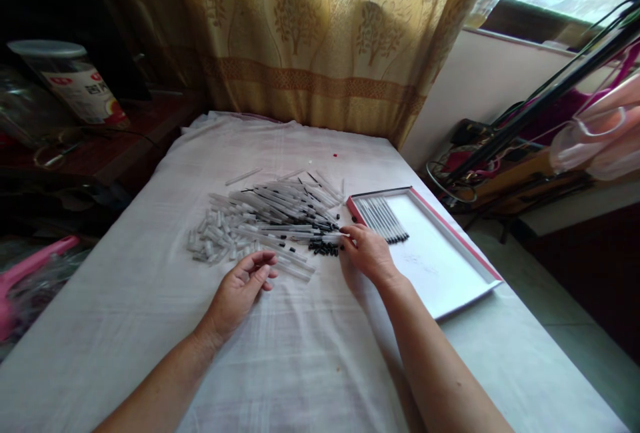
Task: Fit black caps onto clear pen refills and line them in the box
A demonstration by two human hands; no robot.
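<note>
A heap of clear pen barrels lies on a white cloth, with clear caps at its left and small black tips at its right. My left hand rests palm up beside the heap, fingers loosely curled, holding nothing. My right hand lies knuckles up at the heap's right edge, its fingertips pinched on a clear pen barrel. A red-rimmed white tray to the right holds a row of assembled pens.
A patterned curtain hangs behind the table. A labelled plastic jar stands on a dark shelf at the left. A pink object lies at the lower left. Cables and a black stand crowd the right side.
</note>
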